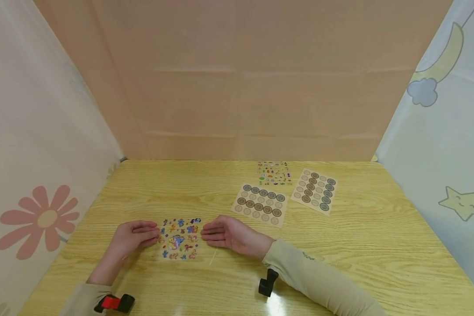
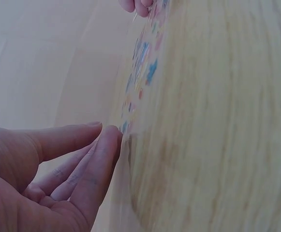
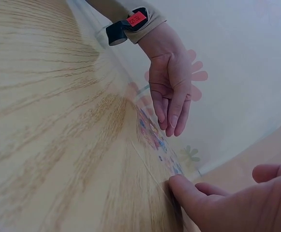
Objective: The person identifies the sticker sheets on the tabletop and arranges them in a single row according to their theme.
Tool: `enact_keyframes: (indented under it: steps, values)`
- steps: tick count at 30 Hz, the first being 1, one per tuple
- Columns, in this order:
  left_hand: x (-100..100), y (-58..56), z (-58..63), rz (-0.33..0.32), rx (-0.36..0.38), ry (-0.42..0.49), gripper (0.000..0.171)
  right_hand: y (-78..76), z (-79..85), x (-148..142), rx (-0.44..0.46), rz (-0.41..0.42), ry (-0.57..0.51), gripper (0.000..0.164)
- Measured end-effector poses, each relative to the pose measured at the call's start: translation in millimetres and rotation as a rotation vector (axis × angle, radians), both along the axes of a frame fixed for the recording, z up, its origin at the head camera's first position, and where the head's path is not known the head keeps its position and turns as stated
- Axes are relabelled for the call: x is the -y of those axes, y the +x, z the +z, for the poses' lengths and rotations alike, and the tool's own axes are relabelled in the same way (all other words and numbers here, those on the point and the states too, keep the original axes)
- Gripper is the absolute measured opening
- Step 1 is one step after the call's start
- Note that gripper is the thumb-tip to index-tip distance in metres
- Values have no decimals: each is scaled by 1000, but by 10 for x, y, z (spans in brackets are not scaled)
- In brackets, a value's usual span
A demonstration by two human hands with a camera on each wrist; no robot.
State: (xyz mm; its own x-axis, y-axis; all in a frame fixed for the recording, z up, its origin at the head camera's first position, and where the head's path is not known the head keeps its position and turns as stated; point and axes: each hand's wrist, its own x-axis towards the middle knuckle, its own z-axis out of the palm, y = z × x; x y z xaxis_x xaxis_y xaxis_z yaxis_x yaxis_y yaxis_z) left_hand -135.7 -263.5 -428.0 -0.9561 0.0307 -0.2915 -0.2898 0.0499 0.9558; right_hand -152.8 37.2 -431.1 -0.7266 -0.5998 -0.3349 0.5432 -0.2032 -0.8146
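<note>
A clear sticker sheet (image 1: pixel 181 239) with small colourful cartoon figures lies flat on the table, between the two hands. At its left edge is my left hand (image 1: pixel 136 237), fingers nearly straight and fingertips right at the border. From the other side my right hand (image 1: pixel 235 237) points inward, its extended fingertips at the right edge. In the left wrist view, the left thumb stands apart from the sheet while a fingertip meets its edge. The right wrist view has a right fingertip (image 3: pixel 176 181) down at the sheet's near end. Neither hand curls round anything.
Behind the right hand lie two beige sheets of round brown labels, one nearer (image 1: pixel 260 204) and one farther right (image 1: pixel 315 191). Another clear sticker sheet (image 1: pixel 274 173) is by the back wall (image 1: pixel 237 87). A thin pale strip (image 1: pixel 213 256) shows beside the front sticker sheet.
</note>
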Motion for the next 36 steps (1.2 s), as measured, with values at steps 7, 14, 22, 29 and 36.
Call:
enact_keyframes:
  steps: [7, 14, 22, 29, 36]
  values:
    - [-4, -9, -16, -9, 2, 38, 40, 1, 6, -6, -6, -4, 4, 47]
    - [-89, -62, -3, -48, -7, -5, 42, -8, 18, -85, -4, 0, 2, 48]
    - [-338, -152, 91, -172, -28, -1, 46, -34, 91, -240, -50, 7, -4, 49]
    - [-592, -246, 153, -310, -84, -75, 53, -96, 166, -394, -43, -12, -12, 50]
    - [-858, -412, 231, -386, -108, -101, 52, -174, 284, -639, -53, -25, -54, 51]
